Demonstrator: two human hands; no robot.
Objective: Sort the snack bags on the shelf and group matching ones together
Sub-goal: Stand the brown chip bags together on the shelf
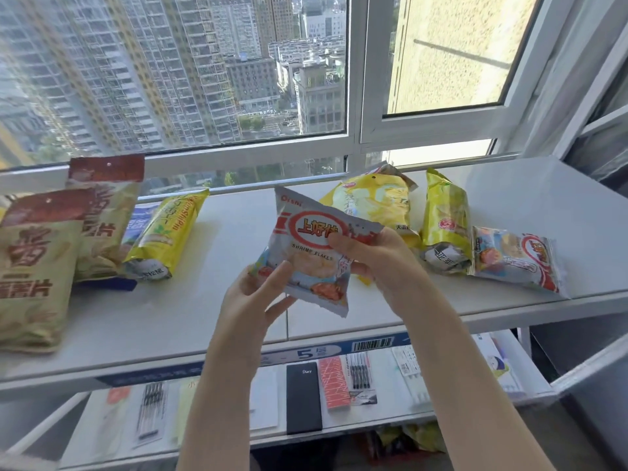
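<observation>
Both hands hold a white and red shrimp flakes bag point(306, 246) above the middle of the white shelf point(210, 311). My left hand point(253, 297) grips its lower left corner, my right hand point(377, 263) its right edge. A matching shrimp flakes bag point(516, 260) lies at the shelf's right end. Two yellow bags point(380, 202) point(445, 222) lie just left of it. Another yellow bag point(166, 232) lies left of centre, over a blue and white bag point(137, 220). Two tan and brown chip bags point(34, 266) point(102, 212) stand at the far left.
A window point(176, 69) with a white frame runs behind the shelf. A lower shelf point(441, 413) holds a black diary point(303, 397), pen packs point(362, 375) and other stationery. More yellow bags point(414, 436) lie below that.
</observation>
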